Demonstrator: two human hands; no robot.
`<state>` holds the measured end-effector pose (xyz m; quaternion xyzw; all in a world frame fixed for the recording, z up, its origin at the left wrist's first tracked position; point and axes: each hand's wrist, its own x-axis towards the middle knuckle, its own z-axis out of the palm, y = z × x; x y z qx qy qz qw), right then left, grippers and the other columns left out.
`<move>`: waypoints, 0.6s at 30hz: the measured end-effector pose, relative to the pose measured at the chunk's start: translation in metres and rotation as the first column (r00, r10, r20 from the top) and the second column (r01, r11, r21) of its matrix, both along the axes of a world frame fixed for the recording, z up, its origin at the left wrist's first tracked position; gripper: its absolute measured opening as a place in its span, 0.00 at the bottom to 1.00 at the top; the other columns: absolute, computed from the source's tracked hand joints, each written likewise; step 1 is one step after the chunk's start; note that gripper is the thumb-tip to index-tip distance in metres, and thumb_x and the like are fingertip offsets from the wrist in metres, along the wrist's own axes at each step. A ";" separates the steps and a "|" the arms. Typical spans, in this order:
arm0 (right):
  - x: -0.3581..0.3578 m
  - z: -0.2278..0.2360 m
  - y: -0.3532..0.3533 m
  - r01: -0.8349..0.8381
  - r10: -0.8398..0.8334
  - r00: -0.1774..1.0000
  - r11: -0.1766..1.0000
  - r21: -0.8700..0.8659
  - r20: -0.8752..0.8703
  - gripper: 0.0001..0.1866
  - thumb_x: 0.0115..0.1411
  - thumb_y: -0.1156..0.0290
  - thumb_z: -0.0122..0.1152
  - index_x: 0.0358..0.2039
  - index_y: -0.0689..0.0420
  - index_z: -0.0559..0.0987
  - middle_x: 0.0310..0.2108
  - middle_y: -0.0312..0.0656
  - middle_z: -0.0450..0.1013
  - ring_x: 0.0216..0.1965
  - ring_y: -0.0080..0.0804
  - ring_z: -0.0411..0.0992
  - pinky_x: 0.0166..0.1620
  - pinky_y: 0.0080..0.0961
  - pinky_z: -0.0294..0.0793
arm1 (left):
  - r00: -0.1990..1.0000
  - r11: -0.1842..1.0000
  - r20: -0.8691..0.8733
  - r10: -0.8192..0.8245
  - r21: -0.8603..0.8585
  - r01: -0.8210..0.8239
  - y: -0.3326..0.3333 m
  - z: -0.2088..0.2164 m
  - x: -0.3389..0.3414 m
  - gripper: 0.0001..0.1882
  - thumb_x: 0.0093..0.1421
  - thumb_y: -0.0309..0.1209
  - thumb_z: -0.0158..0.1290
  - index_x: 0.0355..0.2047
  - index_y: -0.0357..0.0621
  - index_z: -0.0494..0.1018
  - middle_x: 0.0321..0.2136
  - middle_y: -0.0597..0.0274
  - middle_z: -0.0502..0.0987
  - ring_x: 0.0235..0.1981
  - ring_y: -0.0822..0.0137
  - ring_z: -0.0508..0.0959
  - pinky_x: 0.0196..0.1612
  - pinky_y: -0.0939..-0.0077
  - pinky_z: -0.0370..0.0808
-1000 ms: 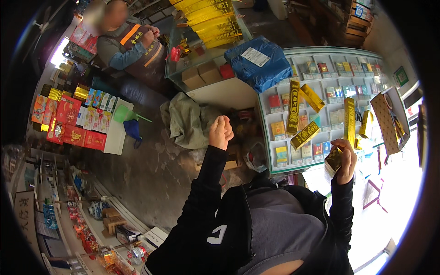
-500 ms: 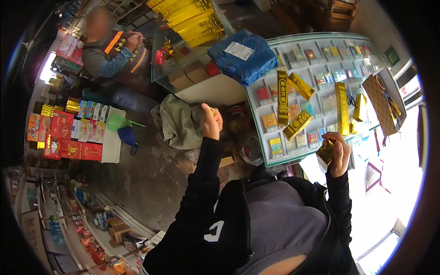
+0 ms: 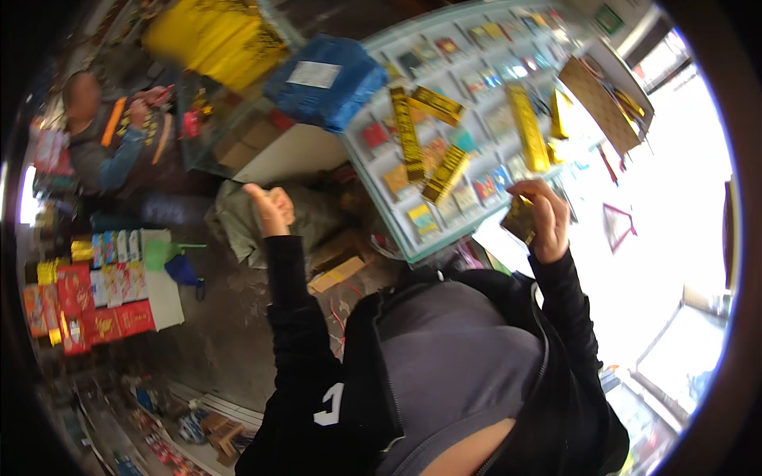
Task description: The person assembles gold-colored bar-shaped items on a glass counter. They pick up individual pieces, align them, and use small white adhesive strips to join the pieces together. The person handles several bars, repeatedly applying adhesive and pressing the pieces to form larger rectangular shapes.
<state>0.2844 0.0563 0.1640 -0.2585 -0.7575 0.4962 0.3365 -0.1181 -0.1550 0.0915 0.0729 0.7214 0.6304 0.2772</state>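
My right hand (image 3: 548, 220) is closed around a small shiny gold packet (image 3: 520, 219), near the front edge of the glass display counter (image 3: 379, 232). Its exact kind does not show. My left hand (image 3: 272, 209) is raised over a grey-green cloth sack (image 3: 236, 226), with the thumb sticking up and the other fingers curled; nothing shows in it. On the counter top lie several long gold boxes, among them an upright one (image 3: 406, 135), a slanting one (image 3: 446, 174) and a brighter one (image 3: 527, 127). Small coloured packs (image 3: 423, 220) fill compartments under the glass.
A blue wrapped parcel (image 3: 327, 91) rests on the counter's far left corner. At its right stands a brown patterned box (image 3: 599, 107). Another person (image 3: 119, 143) stands at far left beside yellow packs (image 3: 218, 44). Red gift boxes (image 3: 75, 289) and shelves line the left.
The whole view has shifted, with the counter and goods now further left and turned slightly. Both my hands keep nearly the same pose; the right still holds the gold packet.
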 end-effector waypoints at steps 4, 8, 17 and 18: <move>0.010 -0.001 0.001 0.062 -0.062 0.996 0.998 0.012 -0.057 0.27 0.69 0.51 0.40 0.43 0.65 0.76 0.35 0.45 0.77 0.37 0.35 0.76 0.44 0.25 0.71 | 0.996 0.995 0.048 -0.073 0.067 0.070 -0.001 0.000 0.002 0.37 0.55 0.77 0.31 0.14 0.57 0.50 0.09 0.76 0.51 0.09 0.78 0.49 0.12 0.80 0.44; 0.019 -0.002 0.002 0.090 -0.091 0.994 0.996 -0.024 -0.058 0.28 0.68 0.50 0.41 0.48 0.65 0.74 0.34 0.46 0.76 0.37 0.31 0.75 0.43 0.24 0.70 | 0.987 0.999 -0.158 -0.007 -0.049 -0.001 0.000 -0.011 0.002 0.33 0.63 0.67 0.39 0.15 0.55 0.52 0.11 0.75 0.54 0.09 0.79 0.51 0.13 0.79 0.44; 0.032 -0.010 0.001 0.097 -0.110 0.989 0.988 -0.123 -0.101 0.32 0.67 0.45 0.42 0.52 0.66 0.71 0.38 0.44 0.74 0.36 0.25 0.71 0.42 0.20 0.67 | 0.880 0.992 -0.460 -0.117 -0.092 0.083 0.005 -0.013 0.009 0.15 0.70 0.35 0.42 0.44 0.39 0.75 0.21 0.65 0.75 0.13 0.78 0.66 0.18 0.80 0.71; 0.034 -0.011 0.001 0.085 -0.101 0.989 0.987 -0.137 -0.107 0.34 0.67 0.44 0.41 0.52 0.66 0.71 0.38 0.45 0.74 0.36 0.26 0.71 0.41 0.21 0.68 | 0.884 0.995 -0.457 -0.102 -0.035 0.097 0.007 -0.010 0.012 0.15 0.70 0.33 0.41 0.45 0.39 0.75 0.23 0.64 0.75 0.14 0.78 0.66 0.20 0.80 0.73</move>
